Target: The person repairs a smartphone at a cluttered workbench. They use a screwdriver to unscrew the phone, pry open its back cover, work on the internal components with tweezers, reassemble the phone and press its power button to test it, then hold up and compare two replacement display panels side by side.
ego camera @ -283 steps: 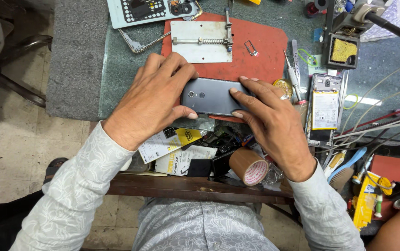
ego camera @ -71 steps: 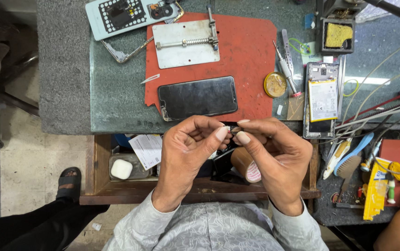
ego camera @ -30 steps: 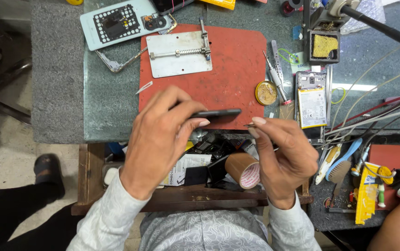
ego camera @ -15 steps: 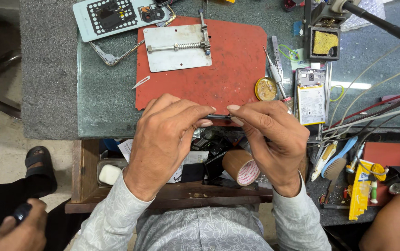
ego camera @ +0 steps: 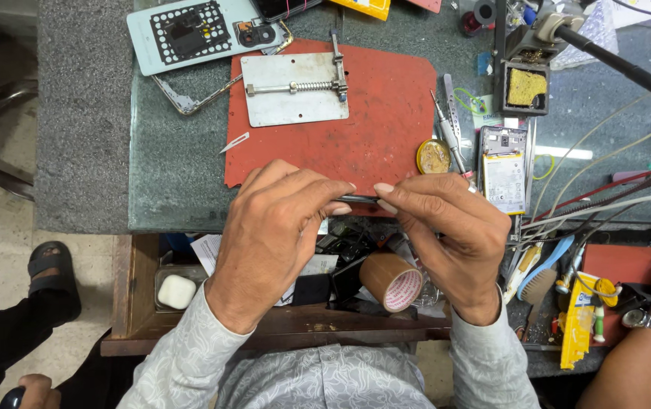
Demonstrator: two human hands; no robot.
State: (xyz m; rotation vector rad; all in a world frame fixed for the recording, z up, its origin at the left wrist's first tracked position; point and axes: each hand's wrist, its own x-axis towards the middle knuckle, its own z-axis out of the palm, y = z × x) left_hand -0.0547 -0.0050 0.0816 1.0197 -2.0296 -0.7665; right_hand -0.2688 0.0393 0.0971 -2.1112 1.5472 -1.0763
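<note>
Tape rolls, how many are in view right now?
1: a brown tape roll lies in the open drawer, below the right hand and beside the left hand. Clutter in the drawer could hide others.

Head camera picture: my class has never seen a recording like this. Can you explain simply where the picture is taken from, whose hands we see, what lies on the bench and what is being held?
The camera sits on a person's head and looks straight down at a repair bench. The left hand and right hand, in patterned grey sleeves, are that person's own. Together they pinch a thin dark phone, seen edge-on, between their fingertips.

On the glass bench top lies a red work mat. On it sits a metal holding plate with a sprung clamp. Beside the mat are a small round tin, an opened phone body, tweezers and a sponge tray. Below, an open drawer holds a roll of brown tape.

The arm with a wristwatch at lower right belongs to another person.
</note>
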